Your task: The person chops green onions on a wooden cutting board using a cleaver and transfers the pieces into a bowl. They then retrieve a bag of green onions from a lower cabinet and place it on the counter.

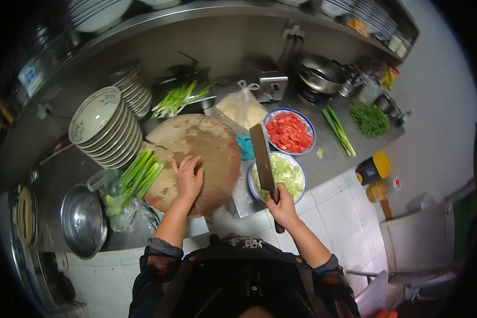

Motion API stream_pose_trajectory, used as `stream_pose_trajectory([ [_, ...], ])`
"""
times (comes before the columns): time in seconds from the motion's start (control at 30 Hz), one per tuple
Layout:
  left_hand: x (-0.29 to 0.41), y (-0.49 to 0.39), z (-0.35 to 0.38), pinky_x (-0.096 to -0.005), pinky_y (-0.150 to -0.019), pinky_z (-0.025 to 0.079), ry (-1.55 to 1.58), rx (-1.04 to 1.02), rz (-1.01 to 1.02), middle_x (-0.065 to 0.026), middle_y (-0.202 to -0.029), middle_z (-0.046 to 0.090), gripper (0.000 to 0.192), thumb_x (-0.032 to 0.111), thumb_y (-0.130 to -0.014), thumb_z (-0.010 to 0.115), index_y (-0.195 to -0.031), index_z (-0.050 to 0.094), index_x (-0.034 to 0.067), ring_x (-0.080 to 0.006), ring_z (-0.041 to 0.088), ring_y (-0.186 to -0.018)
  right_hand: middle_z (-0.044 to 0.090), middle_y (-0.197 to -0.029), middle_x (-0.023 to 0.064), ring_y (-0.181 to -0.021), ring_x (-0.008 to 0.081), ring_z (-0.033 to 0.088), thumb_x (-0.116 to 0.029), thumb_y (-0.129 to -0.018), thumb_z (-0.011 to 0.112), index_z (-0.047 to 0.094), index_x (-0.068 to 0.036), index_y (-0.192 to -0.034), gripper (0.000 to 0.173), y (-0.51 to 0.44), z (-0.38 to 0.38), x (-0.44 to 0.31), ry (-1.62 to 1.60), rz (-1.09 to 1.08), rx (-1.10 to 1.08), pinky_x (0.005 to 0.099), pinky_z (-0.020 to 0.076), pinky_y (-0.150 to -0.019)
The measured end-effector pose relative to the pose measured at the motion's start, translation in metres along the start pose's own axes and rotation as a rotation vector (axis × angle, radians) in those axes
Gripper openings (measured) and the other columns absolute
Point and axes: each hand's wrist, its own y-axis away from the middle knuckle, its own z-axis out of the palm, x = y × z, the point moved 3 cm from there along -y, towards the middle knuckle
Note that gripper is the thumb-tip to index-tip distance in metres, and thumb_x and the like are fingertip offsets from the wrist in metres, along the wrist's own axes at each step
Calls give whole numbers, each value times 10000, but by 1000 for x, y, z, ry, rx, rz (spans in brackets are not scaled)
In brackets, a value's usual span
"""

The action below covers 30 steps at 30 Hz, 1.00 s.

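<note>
My left hand (188,175) rests with its fingers apart on a round wooden chopping block (198,135). Left of it, green scallion stalks (141,175) lie over the block's edge and a plastic bag. My right hand (283,208) grips the handle of a cleaver (263,159), whose blade points away from me above a bowl of chopped pale green vegetable (288,173). Behind that bowl, a blue-rimmed bowl holds chopped tomato (289,132). A teal cloth (245,147) lies between the block and the blade.
Stacked bowls (103,123) and a steel basin (83,222) stand at the left. Behind the block are more scallions (179,99), a tied plastic bag (242,107) and a metal device (273,85). Steel pots (320,75), leek-like stalks (339,131) and leafy greens (369,119) are at the right.
</note>
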Motion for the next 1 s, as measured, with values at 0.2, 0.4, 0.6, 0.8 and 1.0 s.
stream_pose_trajectory([
  [0.2, -86, 23, -64, -556, -1073, 153, -281, -42, -266, -183, -1358, 389, 565, 157, -707, 681, -1225, 495, 28, -373, 278, -1310, 553, -956, 258, -857, 416, 573, -11, -722, 555, 461, 22, -1094, 385, -54, 81, -40, 341, -353, -48, 461, 471, -745],
  [0.4, -126, 21, -103, -526, -1087, 151, -357, -120, -281, -234, -1399, 304, 885, 278, -648, 766, -1346, 313, -23, -389, 224, -1333, 513, -888, 228, -820, 392, 570, 51, -655, 577, 459, 21, -911, 284, -94, 139, -40, 665, -458, -86, 440, 494, -724],
  [0.6, -147, -1, -109, -551, -1082, 142, -480, -407, -394, -228, -1429, 249, 1098, 435, -613, 786, -1408, 172, -9, -367, 207, -1344, 515, -907, 237, -876, 387, 545, 36, -677, 575, 487, 35, -930, 267, -108, 166, -29, 657, -432, -84, 436, 473, -746],
  [0.8, -162, -1, -82, -549, -1054, 198, -452, -505, -430, -220, -1441, 234, 1009, 408, -694, 738, -1405, 161, -15, -380, 227, -1330, 529, -1028, 205, -1014, 376, 489, -68, -752, 632, 537, 18, -1070, 343, -91, 133, -33, 412, -458, -42, 429, 408, -877],
  [1.0, -154, -11, -54, -532, -1061, 187, -403, -523, -240, -193, -1403, 300, 945, 320, -690, 754, -1386, 198, 6, -361, 257, -1311, 523, -1058, 200, -1039, 375, 481, 0, -725, 600, 524, 15, -1042, 326, -102, 17, 13, 246, -362, 331, 405, 393, -916],
])
